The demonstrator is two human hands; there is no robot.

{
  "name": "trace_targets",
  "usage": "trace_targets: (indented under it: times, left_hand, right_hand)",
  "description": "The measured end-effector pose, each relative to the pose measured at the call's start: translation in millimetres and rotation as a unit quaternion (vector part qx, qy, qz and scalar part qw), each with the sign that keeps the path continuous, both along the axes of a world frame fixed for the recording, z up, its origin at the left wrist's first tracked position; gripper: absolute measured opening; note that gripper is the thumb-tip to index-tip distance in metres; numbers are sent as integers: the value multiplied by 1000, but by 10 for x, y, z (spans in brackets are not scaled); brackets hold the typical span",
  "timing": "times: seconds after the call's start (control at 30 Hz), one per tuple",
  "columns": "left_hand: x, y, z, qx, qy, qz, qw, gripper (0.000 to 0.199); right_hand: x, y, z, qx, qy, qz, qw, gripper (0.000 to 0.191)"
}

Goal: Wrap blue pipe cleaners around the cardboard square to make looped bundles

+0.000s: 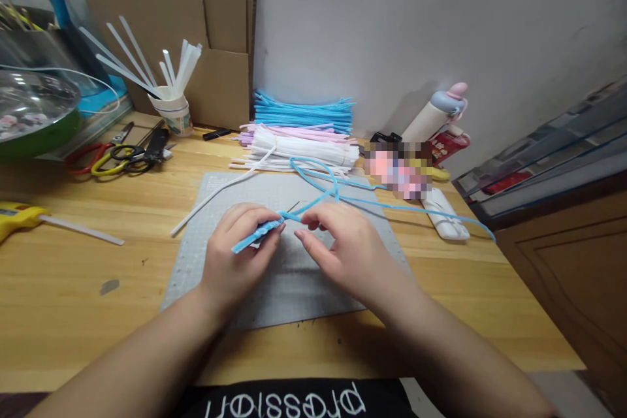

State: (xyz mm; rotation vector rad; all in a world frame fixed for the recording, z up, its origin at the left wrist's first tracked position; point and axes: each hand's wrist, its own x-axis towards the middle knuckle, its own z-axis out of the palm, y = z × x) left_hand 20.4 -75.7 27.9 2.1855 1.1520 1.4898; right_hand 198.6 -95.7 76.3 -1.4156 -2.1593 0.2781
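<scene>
My left hand (240, 241) is closed around a short plaited piece of blue pipe cleaners (259, 235), whose flat end sticks out toward the lower left. From the upper end of this piece, loose blue strands (316, 201) run up and to the right. My right hand (345, 241) is bent close to that end, its index finger against a blue strand and its thumb a little apart from it. The curled fingers partly hide where the strand goes. One strand loops above the hand, and long ends trail across the table. Under both hands lies a grey cutting mat (294, 294).
Bundles of blue (304, 112) and white pipe cleaners (304, 149) lie at the back. Left are a paper cup (171, 111) of white sticks, scissors (122, 160), a yellow glue gun (22, 214) and a bowl (39, 117). Right are a bottle (431, 114) and a white object (445, 215).
</scene>
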Motion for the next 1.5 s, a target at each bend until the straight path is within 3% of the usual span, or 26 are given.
trace_targets:
  times: [0.23,0.37,0.47,0.57,0.67,0.77,0.8,0.83,0.9,0.97,1.1,1.2,1.37,1.43,1.5]
  left_hand:
    - [-9,1,-3,3,-1,12,1000,14]
    - [6,-7,27,-17,-22,28,999,13]
    - [23,-12,63,-60,-67,39,995,8]
    - [27,-11,86,-153,-134,28,979,5]
    - [18,9,91,-275,-199,8,940,10]
    - [11,44,90,-368,-259,-7,893,19]
    - [13,55,91,-395,-279,-16,875,22]
    - [17,64,93,-416,-296,-24,859,24]
    - [28,75,98,-441,-321,-33,838,28]
    - [42,78,97,-447,-335,-35,829,29]
    - [68,82,62,-436,-348,-30,829,29]
    - [93,89,23,-429,-392,-23,814,30]
    - [124,112,-16,-495,-485,-69,717,30]
    - [131,124,-25,-532,-494,-76,683,32]
    - [139,133,-29,-548,-495,-68,671,34]
  right_hand:
    - [16,124,-144,2,-73,-23,997,9]
    - [5,91,-113,-108,77,54,990,19]
    - [-35,25,-108,-196,189,77,959,27]
    - [-106,-31,-166,-243,247,69,935,23]
    - [-184,-44,-246,-329,324,63,885,15]
    - [-199,-11,-301,-401,393,35,827,20]
    - [-182,5,-314,-394,389,18,833,24]
    - [-157,22,-325,-363,366,-6,857,28]
    - [-92,54,-345,-245,289,-69,923,36]
    - [-38,72,-366,-159,241,-102,952,41]
    - [-39,28,-415,-206,291,-41,933,29]
    - [-101,-59,-465,-168,259,-4,951,19]
    - [-152,-125,-586,-62,130,49,988,41]
    - [-148,-114,-621,-60,117,55,990,41]
    - [-135,-96,-626,-75,121,55,988,41]
